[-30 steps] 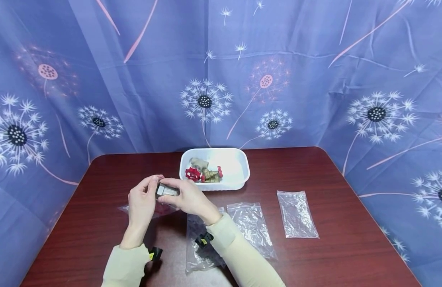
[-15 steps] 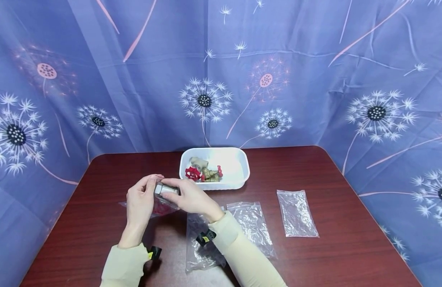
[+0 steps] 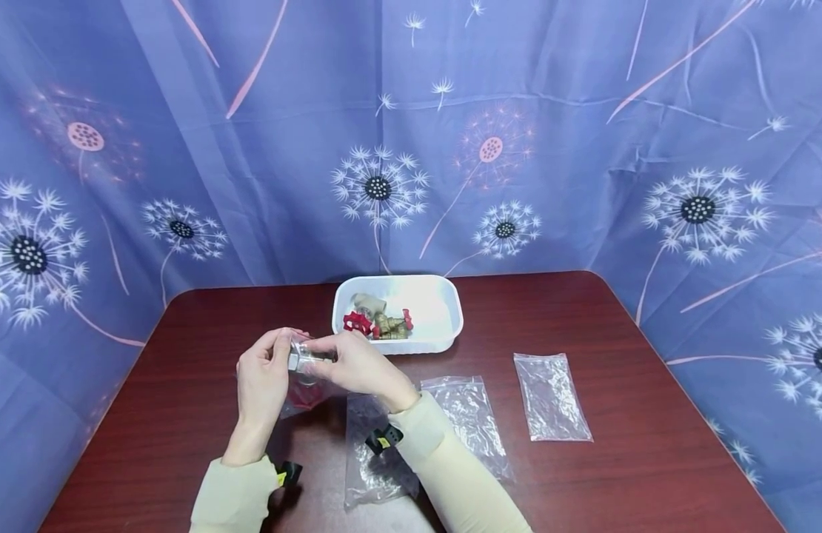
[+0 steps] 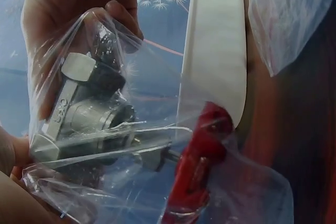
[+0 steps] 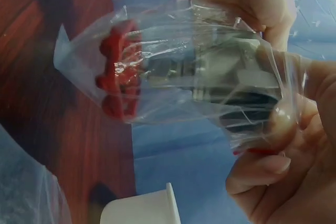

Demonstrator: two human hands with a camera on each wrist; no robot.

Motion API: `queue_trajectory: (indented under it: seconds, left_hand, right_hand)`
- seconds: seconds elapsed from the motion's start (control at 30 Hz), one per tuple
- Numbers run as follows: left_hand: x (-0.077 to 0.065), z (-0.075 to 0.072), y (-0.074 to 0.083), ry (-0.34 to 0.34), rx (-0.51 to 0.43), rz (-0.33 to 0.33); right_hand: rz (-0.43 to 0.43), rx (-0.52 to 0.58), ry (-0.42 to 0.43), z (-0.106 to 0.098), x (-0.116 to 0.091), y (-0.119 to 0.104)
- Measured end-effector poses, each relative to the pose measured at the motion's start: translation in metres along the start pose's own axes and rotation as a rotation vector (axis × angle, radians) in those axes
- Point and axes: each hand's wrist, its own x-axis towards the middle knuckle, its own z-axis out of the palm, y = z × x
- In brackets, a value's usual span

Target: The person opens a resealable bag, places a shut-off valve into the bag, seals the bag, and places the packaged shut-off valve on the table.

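A grey metal valve (image 4: 86,114) with a red handwheel (image 5: 122,72) sits inside a clear plastic bag (image 5: 65,59). Both hands hold it up above the left part of the table. My left hand (image 3: 261,381) grips one end of the valve body through the film, and my right hand (image 3: 364,368) pinches the other end between thumb and fingers. In the head view the handwheel hangs below the hands, blurred by plastic. Film stretches over the valve body in both wrist views. Fingers partly hide the valve's ends.
A white tray (image 3: 444,342) behind the hands holds a red-handled valve (image 3: 358,323), brass valves (image 3: 391,326) and a beige fitting (image 3: 369,303). Flat clear bags (image 3: 467,422) lie in front, partly under the right forearm. Another bag (image 3: 553,397) lies to the right. A patterned curtain (image 3: 411,148) stands behind.
The valve has turned in the hands. Its red handwheel and the bag around it now hang lower and show more clearly beneath the hands. The tray and flat bags stay put.
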Motion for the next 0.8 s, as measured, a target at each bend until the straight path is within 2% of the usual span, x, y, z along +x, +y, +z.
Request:
queue_trajectory:
  seconds: [0.13,0.37,0.53,0.6,0.8]
  left_hand:
    - [0.0011,-0.0009,-0.0024,0.017,-0.024,0.009]
    - [0.0023,-0.0018,-0.0010,-0.005,-0.183,-0.017]
    - [0.0032,-0.0032,0.0010,0.006,-0.177,-0.030]
    - [0.0037,-0.0042,0.0004,0.017,-0.144,-0.028]
    - [0.0034,-0.0080,-0.0003,0.047,-0.082,-0.020]
  right_hand:
    - [-0.016,-0.065,0.024,-0.0005,0.0009,-0.0012]
    - [-0.043,-0.093,0.067,-0.0014,0.0002,-0.0010]
    - [-0.045,-0.049,0.084,-0.0040,-0.0006,-0.0011]
    - [-0.051,-0.048,0.098,-0.0051,-0.0005,-0.0017]
    - [-0.101,-0.207,0.150,-0.0062,-0.0008,-0.0008]
